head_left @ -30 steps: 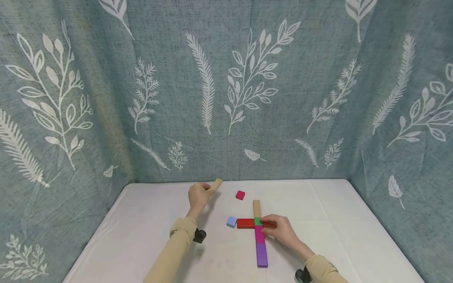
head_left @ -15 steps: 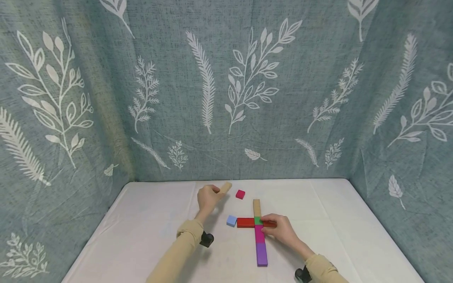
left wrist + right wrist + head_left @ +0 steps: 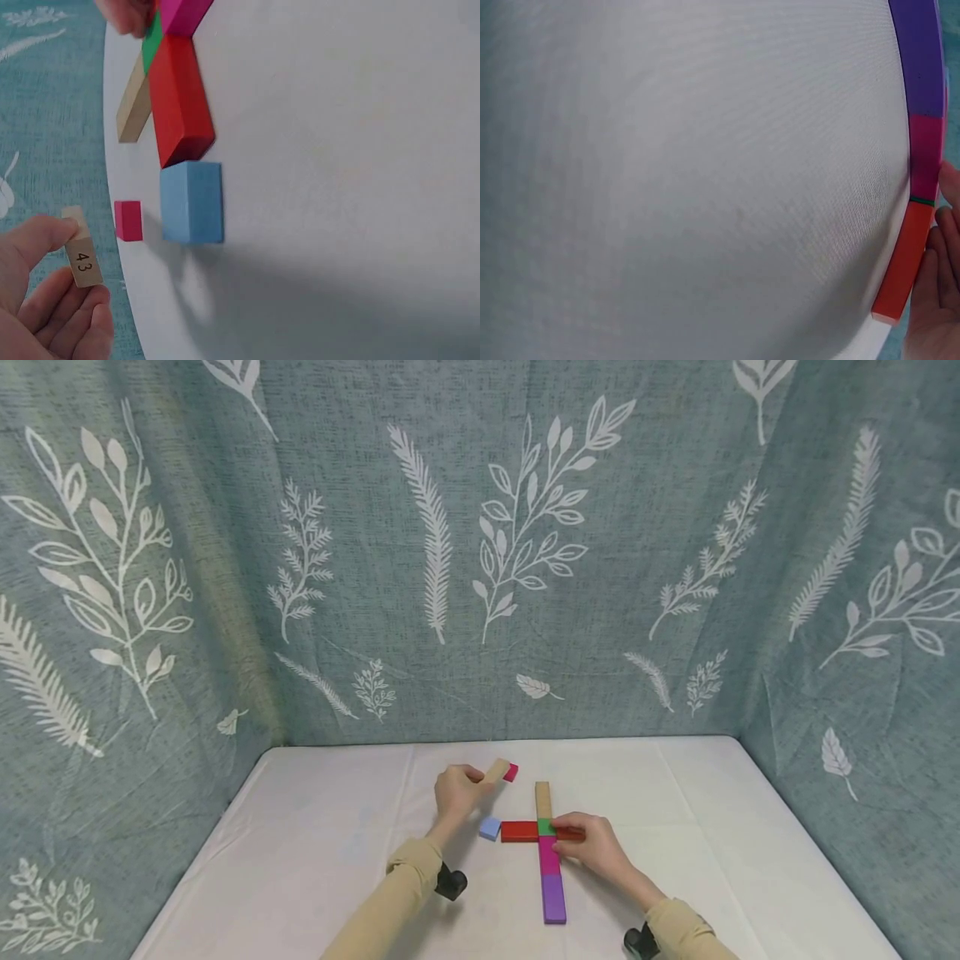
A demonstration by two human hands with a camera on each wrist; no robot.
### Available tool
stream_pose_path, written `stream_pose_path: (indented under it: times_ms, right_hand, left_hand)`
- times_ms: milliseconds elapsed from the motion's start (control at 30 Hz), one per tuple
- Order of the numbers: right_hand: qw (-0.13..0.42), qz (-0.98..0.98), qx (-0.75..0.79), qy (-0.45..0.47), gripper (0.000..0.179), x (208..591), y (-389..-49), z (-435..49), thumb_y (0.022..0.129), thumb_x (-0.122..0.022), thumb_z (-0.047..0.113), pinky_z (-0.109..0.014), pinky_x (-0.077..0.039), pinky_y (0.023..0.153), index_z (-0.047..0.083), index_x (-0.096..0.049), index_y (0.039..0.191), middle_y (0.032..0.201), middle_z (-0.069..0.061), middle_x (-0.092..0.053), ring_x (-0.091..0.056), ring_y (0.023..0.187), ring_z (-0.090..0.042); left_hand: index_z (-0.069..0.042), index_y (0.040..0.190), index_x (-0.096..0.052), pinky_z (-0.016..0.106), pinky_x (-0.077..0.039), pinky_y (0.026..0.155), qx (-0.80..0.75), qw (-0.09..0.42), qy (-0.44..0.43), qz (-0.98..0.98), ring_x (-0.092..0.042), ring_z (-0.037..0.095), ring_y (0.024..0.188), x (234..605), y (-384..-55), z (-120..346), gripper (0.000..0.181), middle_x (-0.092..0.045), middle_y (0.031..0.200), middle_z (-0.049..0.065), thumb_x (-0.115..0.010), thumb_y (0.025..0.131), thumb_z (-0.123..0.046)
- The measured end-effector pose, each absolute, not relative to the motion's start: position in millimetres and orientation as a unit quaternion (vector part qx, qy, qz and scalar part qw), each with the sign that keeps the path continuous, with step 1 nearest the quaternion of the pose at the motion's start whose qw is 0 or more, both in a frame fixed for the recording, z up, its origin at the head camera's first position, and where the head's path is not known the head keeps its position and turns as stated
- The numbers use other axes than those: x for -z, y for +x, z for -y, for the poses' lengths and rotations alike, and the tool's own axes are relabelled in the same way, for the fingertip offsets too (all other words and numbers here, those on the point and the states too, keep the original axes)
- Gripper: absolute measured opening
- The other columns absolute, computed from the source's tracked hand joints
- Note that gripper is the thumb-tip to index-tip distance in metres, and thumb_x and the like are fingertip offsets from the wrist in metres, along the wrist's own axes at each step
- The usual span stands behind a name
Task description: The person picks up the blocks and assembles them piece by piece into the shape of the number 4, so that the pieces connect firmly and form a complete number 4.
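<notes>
My left hand (image 3: pixel 457 793) pinches a plain wooden block (image 3: pixel 81 259) marked "43" between thumb and fingers, lifted at the back of the table. In the head view the block overlaps a small crimson block (image 3: pixel 128 221). My right hand (image 3: pixel 600 847) rests its fingertips at the crossing of a block cross, at the edges of the green block (image 3: pixel 547 827) and magenta block (image 3: pixel 550 857). It arches over the right red block (image 3: pixel 904 262), partly hiding it. The purple block (image 3: pixel 553 897), left red block (image 3: pixel 519 832) and another plain wooden block (image 3: pixel 542 799) form the other arms.
A light blue block (image 3: pixel 191 202) stands against the left red block's outer end. The white-covered table (image 3: pixel 330 827) meets a blue-green curtain (image 3: pixel 450 693) with white leaf prints at its back and sides.
My left hand has moved right and slightly nearer with the wooden block, which now covers part of the crimson block in the head view. My right hand and the cross have stayed in place.
</notes>
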State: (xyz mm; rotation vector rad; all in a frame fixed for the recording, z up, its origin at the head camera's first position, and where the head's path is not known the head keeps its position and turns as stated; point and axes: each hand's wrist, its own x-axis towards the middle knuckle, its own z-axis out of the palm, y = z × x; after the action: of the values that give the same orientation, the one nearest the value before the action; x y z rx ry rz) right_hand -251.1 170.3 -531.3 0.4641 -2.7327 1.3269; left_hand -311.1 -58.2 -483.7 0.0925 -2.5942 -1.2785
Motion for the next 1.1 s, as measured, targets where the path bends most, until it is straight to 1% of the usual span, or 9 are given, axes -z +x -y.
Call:
stream_pose_path:
  times_ms: [167, 333, 533, 767, 900, 1100]
  right_hand:
    - [0.040, 0.888, -0.432, 0.154, 0.032, 532, -252, -170, 0.077, -0.077, 0.011, -0.041, -0.053, 0.090, 0.007, -0.071, 0.108, 0.107, -0.008, -0.071, -0.064, 0.104, -0.027]
    - [0.042, 0.890, -0.429, 0.152, 0.032, 533, -252, -171, 0.076, -0.078, 0.011, -0.039, -0.053, 0.091, 0.007, -0.071, 0.108, 0.107, -0.007, -0.071, -0.064, 0.104, -0.026]
    - [0.043, 0.891, -0.427, 0.149, 0.033, 533, -252, -171, 0.076, -0.077, 0.010, -0.040, -0.053, 0.091, 0.007, -0.071, 0.108, 0.107, -0.006, -0.071, -0.064, 0.105, -0.025]
    - [0.042, 0.892, -0.425, 0.149, 0.033, 534, -251, -171, 0.077, -0.077, 0.009, -0.042, -0.053, 0.090, 0.007, -0.071, 0.109, 0.108, -0.006, -0.071, -0.064, 0.105, -0.024]
    - [0.042, 0.891, -0.426, 0.149, 0.033, 534, -251, -171, 0.077, -0.077, 0.009, -0.042, -0.053, 0.091, 0.007, -0.071, 0.109, 0.108, -0.007, -0.071, -0.064, 0.105, -0.024]
    - [0.043, 0.890, -0.428, 0.149, 0.033, 534, -250, -170, 0.076, -0.077, 0.009, -0.042, -0.053, 0.091, 0.007, -0.071, 0.109, 0.109, -0.007, -0.071, -0.064, 0.105, -0.025]
  left_hand:
    - [-0.002, 0.081, -0.075, 0.028, -0.048, 0.060, 0.449, 0.115, 0.008, 0.886, -0.062, 0.018, 0.066, 489, -309, 57, 0.017, -0.073, 0.076, 0.010, -0.081, 0.070, -0.013]
    - [-0.001, 0.081, -0.075, 0.029, -0.049, 0.064, 0.461, 0.109, -0.019, 0.881, -0.065, 0.021, 0.069, 496, -308, 57, 0.016, -0.073, 0.076, 0.011, -0.081, 0.069, -0.011]
    - [-0.003, 0.083, -0.075, 0.031, -0.049, 0.069, 0.465, 0.083, 0.010, 0.881, -0.060, 0.017, 0.073, 503, -306, 52, 0.016, -0.072, 0.078, 0.008, -0.080, 0.072, -0.013]
    - [-0.004, 0.083, -0.074, 0.029, -0.051, 0.062, 0.469, 0.083, 0.050, 0.878, -0.062, 0.018, 0.072, 510, -297, 44, 0.018, -0.072, 0.077, 0.008, -0.081, 0.071, -0.016]
    - [-0.004, 0.083, -0.073, 0.029, -0.051, 0.063, 0.466, 0.083, 0.064, 0.879, -0.060, 0.017, 0.072, 513, -294, 41, 0.017, -0.070, 0.078, 0.007, -0.080, 0.072, -0.015]
    - [-0.004, 0.078, -0.073, 0.027, -0.047, 0.058, 0.458, 0.103, 0.065, 0.880, -0.059, 0.015, 0.067, 522, -294, 39, 0.015, -0.070, 0.073, 0.006, -0.081, 0.070, -0.014]
